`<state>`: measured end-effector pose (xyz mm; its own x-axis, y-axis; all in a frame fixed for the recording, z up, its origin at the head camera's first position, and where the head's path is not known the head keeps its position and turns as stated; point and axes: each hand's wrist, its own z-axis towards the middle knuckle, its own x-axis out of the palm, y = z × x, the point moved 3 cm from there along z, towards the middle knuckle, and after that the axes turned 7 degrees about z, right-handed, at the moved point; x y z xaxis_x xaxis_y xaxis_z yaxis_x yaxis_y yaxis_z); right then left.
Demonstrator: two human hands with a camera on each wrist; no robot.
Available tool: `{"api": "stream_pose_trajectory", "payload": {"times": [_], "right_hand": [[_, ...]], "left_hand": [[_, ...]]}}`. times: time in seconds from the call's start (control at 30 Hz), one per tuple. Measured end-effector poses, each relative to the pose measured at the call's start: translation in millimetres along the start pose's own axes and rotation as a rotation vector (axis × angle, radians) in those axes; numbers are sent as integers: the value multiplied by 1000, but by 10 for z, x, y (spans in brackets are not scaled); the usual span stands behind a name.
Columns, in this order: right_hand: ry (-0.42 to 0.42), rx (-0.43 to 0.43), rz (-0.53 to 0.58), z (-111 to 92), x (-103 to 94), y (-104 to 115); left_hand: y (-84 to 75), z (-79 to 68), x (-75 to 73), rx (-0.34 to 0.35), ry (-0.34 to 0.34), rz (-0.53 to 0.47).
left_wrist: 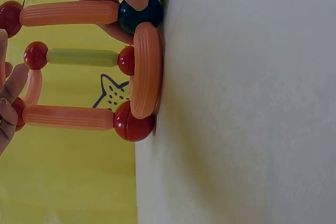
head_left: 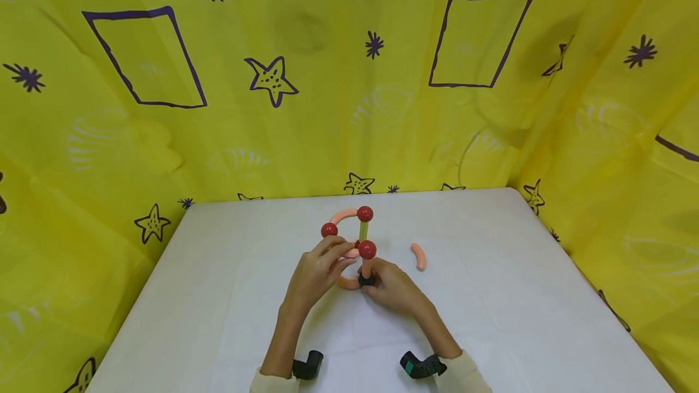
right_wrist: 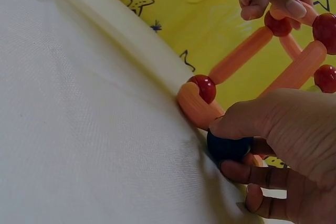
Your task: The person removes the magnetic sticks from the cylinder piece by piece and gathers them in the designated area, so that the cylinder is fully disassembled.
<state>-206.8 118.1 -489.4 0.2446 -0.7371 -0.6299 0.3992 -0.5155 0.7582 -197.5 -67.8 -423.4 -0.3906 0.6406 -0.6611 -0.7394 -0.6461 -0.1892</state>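
An upright frame of magnetic balls and rods stands on the white table. Red balls [head_left: 364, 214] join straight orange rods [left_wrist: 71, 13], a yellow-green rod [left_wrist: 83, 57] and curved orange rods [left_wrist: 147, 72]. My left hand [head_left: 315, 273] pinches the upper curved orange rod [head_left: 351, 253] beside the near top red ball [head_left: 368, 250]. Low down, my right hand [head_left: 394, 288] grips the dark blue ball [right_wrist: 229, 145] at the near bottom corner, thumb on one side and fingers on the other. A straight orange rod rises from that ball.
A loose curved orange rod [head_left: 418, 257] lies on the white table [head_left: 519, 296], right of the frame. Behind the table hangs a yellow curtain [head_left: 327, 138] with stars and rectangles. Each wrist wears a black camera strap [head_left: 423, 366].
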Motion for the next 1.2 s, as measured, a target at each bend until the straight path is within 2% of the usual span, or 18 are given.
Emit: {"api": "stream_pose_trajectory", "payload": {"times": [0.1,0.2,0.3,0.37,0.5,0.63,0.73,0.93,1.2], "right_hand": [[5,-11,-10,3,-20,11],[5,20,-11,-5,-72,31],[-50,56,32,-20,-168,89],[-116,39,82,-24,-240,146],[-253,-111,157,-22,-361,265],[-333,-272,202,-8,-409,346],[-373,-338,214,4,-410,381],[-422,-337,200,-3,-384,403],[-436,-301,198,-17,-357,431]], "left_hand": [[-6,1,2,-1,-5,7],[-12,3,3,-2,-8,11],[-18,13,3,-4,-5,15],[-20,22,4,-2,-6,12],[-20,31,-6,-1,-12,14],[-18,33,-23,1,-20,25],[-12,35,-24,2,-20,31],[-15,37,-32,-6,-11,34],[-18,29,-40,-24,-2,28]]}}
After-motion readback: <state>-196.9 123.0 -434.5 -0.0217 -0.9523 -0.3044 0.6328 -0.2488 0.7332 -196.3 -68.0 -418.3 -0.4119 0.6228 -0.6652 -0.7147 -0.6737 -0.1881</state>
